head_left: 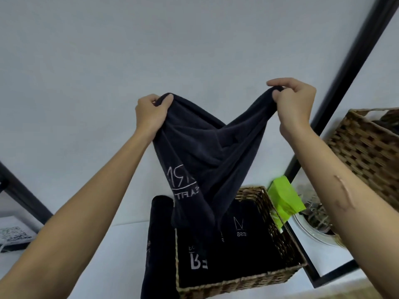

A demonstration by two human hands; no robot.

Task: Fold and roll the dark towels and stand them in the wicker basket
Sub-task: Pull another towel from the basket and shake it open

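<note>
Both hands grip one dark towel (200, 147) by its top corners, left hand (151, 113) and right hand (295, 104), hanging above the wicker basket (278, 229). Folded towels (226, 255) lie in the basket, another towel (157, 244) just left of it.

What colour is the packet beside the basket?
Bright green packet, right of the wicker basket; head view.
</note>
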